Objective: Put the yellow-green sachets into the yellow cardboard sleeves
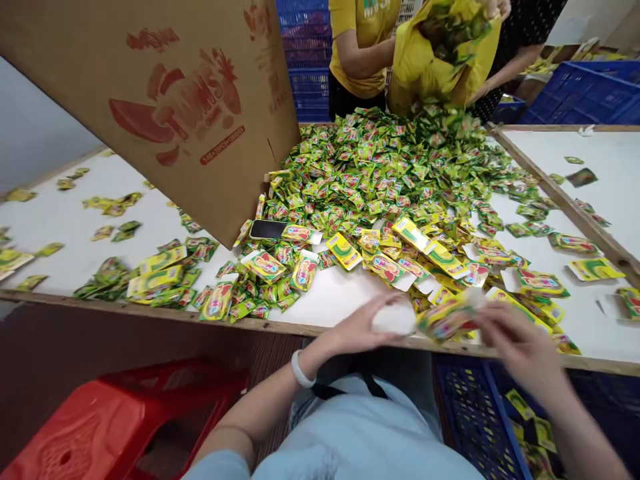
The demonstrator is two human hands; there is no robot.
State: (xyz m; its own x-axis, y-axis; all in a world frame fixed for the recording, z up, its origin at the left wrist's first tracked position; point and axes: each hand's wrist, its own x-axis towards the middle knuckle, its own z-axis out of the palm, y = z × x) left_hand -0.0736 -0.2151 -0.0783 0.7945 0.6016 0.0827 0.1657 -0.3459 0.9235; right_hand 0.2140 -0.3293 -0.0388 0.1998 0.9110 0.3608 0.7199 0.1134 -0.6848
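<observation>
My right hand (pixel 525 340) grips a small yellow-green candy box (pixel 450 317), blurred by motion, above the table's front edge. My left hand (pixel 363 325) rests at that edge, thumb and fingers apart and curved, with nothing visible in it but white surface between them. Several similar candy boxes (pixel 345 251) lie in front of both hands, some with white end flaps raised. Beyond them spreads a large heap of small green candy packets (pixel 380 167). A dark-screened phone (pixel 268 230) lies among the boxes, left of centre.
A tall cardboard carton (pixel 200 87) stands tilted on the left of the table. Across the table, a person in yellow (pixel 357 50) and another person tip packets from a yellow bag (pixel 425 60). A red stool (pixel 100 427) and a blue crate (pixel 475 413) are below the edge.
</observation>
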